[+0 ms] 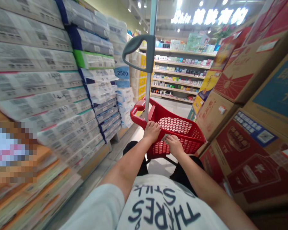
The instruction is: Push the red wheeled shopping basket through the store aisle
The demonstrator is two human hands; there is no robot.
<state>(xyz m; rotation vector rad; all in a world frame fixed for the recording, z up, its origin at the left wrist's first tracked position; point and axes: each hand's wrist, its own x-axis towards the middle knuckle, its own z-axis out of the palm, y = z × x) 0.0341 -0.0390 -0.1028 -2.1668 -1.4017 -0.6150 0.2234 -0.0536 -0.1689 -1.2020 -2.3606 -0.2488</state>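
In front of my body stands a red shopping basket (pixel 194 137) with mesh sides. Its pull-out metal pole (pixel 148 92) rises at the left end, topped by a grey loop handle (pixel 151 52). My left hand (pixel 152 131) is curled over the basket's near rim, close to the foot of the pole. Against the near side wall, my right hand (pixel 174 144) pinches a small crumpled greyish-white cloth or wipe (pixel 166 138); its exact kind is unclear. Some fingertips of both hands are hidden.
Tall stacks of wrapped paper packs (pixel 48 80) line the left, blurred in part. Cardboard cartons (pixel 240 70) are piled close on the right. Beyond the basket, shelves (pixel 180 70) carry many small boxes under a lit sign (pixel 208 16). Pale tiled floor (pixel 105 166) runs between.
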